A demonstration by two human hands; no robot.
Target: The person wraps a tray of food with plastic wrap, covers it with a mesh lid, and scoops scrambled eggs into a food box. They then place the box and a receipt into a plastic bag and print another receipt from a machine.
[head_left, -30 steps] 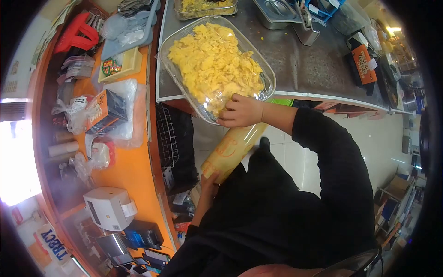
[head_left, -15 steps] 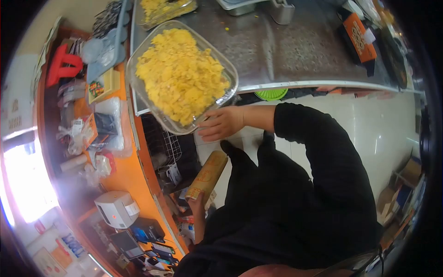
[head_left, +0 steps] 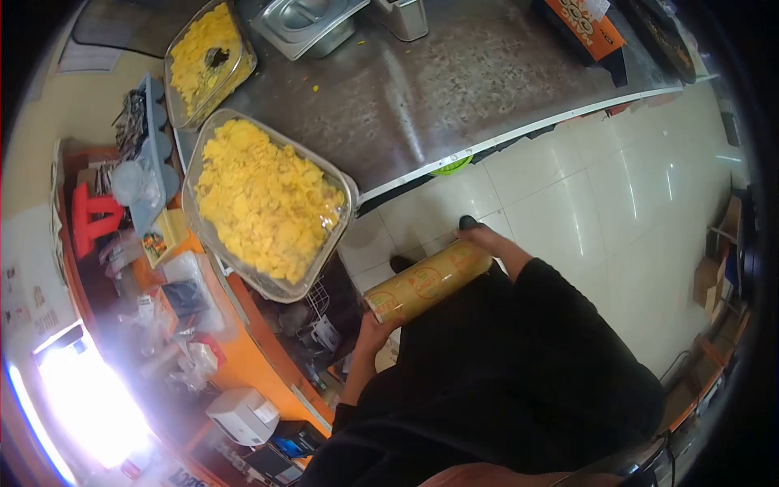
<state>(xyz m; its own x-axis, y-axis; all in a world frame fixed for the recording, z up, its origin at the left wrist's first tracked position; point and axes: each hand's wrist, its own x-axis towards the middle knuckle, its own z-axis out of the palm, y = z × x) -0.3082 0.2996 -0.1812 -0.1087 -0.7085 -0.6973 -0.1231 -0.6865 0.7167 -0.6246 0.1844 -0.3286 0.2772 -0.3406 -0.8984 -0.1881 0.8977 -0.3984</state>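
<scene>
A yellowish roll of printed film (head_left: 426, 280) lies across the front of the body between my two hands. My left hand (head_left: 377, 331) grips its lower left end, and my right hand (head_left: 484, 237) is closed on its upper right end. Up and to the left, a glass dish (head_left: 350, 195) heaped with crumbled yellow food (head_left: 260, 199) sits at the counter's corner, with clear film on part of it. Neither hand touches that dish. Behind it stands a second glass dish (head_left: 250, 61) of yellow food with a dark spot in it.
The metal counter (head_left: 479, 73) bears steel containers (head_left: 312, 24) and an orange and black box (head_left: 588, 28). On the orange counter (head_left: 264, 357) at left are plastic bags, a white device (head_left: 243, 415) and a red item (head_left: 96, 219). A green basket (head_left: 452, 165) shows beneath the metal counter.
My right hand has left the dish's edge and now holds the roll's far end. The roll has come up in front of the body and turned more level. The view has shifted.
</scene>
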